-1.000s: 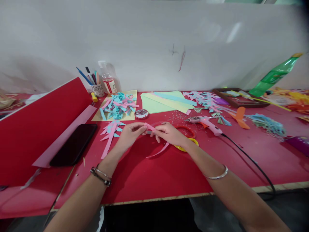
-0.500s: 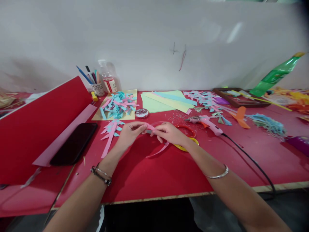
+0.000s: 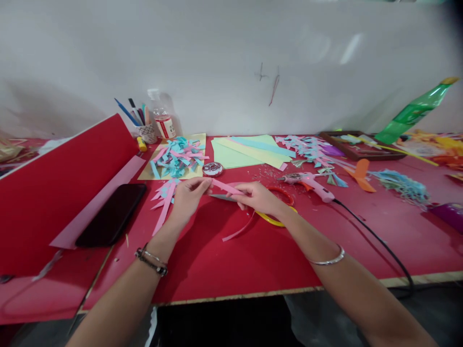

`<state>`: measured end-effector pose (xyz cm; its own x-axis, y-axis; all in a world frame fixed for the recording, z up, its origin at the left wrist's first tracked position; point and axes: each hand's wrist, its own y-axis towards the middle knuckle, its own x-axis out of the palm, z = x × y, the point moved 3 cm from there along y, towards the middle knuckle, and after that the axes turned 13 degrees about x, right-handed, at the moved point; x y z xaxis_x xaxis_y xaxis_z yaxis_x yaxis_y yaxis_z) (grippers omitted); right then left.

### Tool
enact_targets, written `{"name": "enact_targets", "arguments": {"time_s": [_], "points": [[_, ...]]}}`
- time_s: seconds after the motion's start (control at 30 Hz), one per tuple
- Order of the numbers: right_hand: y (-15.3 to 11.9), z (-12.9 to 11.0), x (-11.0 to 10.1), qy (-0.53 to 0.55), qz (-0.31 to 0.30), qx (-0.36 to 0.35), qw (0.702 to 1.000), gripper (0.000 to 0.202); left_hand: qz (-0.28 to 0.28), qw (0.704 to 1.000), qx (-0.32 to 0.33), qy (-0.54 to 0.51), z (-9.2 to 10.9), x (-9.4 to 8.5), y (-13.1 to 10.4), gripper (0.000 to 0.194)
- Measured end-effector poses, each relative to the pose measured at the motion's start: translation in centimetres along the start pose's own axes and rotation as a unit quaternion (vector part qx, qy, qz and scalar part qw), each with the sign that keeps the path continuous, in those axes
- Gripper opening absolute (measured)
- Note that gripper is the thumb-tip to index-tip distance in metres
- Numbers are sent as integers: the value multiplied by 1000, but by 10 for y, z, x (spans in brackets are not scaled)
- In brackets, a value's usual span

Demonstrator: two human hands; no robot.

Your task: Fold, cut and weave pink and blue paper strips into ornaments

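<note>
A pink paper strip [image 3: 226,187] is stretched between my two hands above the red table. My left hand [image 3: 189,196] pinches its left end, and my right hand [image 3: 256,197] grips it farther right, with a curved tail hanging below. Under my right hand lie scissors [image 3: 272,219] with red and yellow handles, the blades pointing left. Left of my left hand is a pink strip with cut blue and pink pieces [image 3: 167,202]. A round tin [image 3: 212,168] sits just behind my hands.
Cut paper pieces [image 3: 178,156] lie on a yellow sheet. A pink glue gun [image 3: 311,183] trails a black cord at right. A black phone [image 3: 111,215] and red board [image 3: 65,193] are left; a green bottle [image 3: 414,113] leans at back right.
My hands have moved apart, my left hand leftward, and a longer stretch of the pink strip shows between them. More of the scissor blades is visible, and the strip's hanging tail has shifted slightly.
</note>
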<state>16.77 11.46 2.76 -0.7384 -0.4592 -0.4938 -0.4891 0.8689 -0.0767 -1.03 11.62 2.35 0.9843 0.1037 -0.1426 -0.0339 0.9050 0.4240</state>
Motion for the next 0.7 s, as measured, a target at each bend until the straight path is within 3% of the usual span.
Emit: {"name": "enact_targets", "arguments": {"time_s": [0.27, 0.53, 0.7], "points": [[7, 9, -12, 76, 44, 25, 996, 24, 104, 992, -12, -67, -9, -13, 6, 21], [13, 21, -22, 215, 154, 26, 964, 26, 153, 980, -36, -118, -11, -15, 8, 20], [16, 25, -20, 289, 157, 40, 943, 25, 163, 973, -46, -154, -11, -16, 8, 20]]}}
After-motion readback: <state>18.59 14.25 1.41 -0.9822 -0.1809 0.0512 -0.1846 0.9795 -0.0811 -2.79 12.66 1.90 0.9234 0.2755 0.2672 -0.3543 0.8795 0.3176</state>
